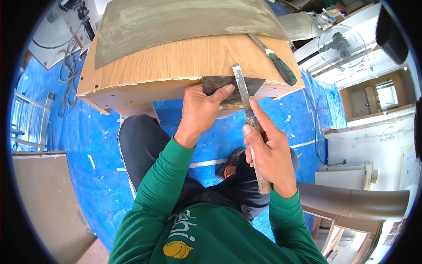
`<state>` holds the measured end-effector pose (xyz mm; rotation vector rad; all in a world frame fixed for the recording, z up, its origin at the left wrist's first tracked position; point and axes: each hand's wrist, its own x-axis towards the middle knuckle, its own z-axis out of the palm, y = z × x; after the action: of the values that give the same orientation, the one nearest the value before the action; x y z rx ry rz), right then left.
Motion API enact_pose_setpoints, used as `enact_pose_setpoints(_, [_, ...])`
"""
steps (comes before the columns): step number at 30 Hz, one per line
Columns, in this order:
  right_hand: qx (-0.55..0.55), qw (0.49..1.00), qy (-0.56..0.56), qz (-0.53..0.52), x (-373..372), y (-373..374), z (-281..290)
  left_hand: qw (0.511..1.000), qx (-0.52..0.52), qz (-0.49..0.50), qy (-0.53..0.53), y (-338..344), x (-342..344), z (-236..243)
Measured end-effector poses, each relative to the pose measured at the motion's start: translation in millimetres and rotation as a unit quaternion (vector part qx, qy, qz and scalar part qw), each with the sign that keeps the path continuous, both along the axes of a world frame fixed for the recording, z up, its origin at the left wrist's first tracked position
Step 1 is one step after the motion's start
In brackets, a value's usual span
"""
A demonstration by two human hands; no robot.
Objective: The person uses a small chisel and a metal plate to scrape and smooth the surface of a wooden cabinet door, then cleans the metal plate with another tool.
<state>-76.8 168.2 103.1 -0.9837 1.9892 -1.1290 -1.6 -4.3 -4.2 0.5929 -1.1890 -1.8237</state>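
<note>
My left hand (198,110) grips a dark, thin flat piece (254,84) at the near edge of a wood-grain cabinet (167,59), thumb on top. My right hand (272,154) is wrapped round the worn wooden handle of a chisel (241,90), with the index finger stretched along it. The chisel's metal blade points away from me and lies over the dark piece; I cannot tell whether they touch. On the cabinet to the right lies a tool with a green and black handle (280,66), its metal end reaching the large sheet.
A large grey-brown sheet (189,20) covers the cabinet's far part. Blue sheeting (96,154) covers the floor, with cables (68,75) on the left. A fan (340,46) stands at the far right, a curved brown panel (356,201) at the near right. A board (50,193) is at left.
</note>
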Motion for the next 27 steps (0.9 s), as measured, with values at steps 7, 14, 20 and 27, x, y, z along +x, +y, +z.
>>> enact_pose_setpoints(7, [0.007, 1.000, -0.003, -0.009, -0.6, -3.2, -0.6, 1.000, 0.004, 0.002, 0.007, -1.0, -1.2, 1.6])
enact_pose_setpoints(14, [0.028, 0.999, 0.018, -0.008, 7.2, -5.7, 6.6, 1.000, 0.007, -0.001, 0.001, -2.2, 0.8, 0.4])
enact_pose_setpoints(20, [0.031, 0.990, 0.136, 0.024, -4.5, -23.4, 4.2, 1.000, -0.005, -0.013, 0.011, 2.0, -1.5, -2.3])
enact_pose_setpoints(27, [-0.035, 0.988, 0.143, 0.042, -22.2, -59.0, 7.9, 0.999, -0.010, 0.000, 0.043, -4.0, -1.4, 0.0])
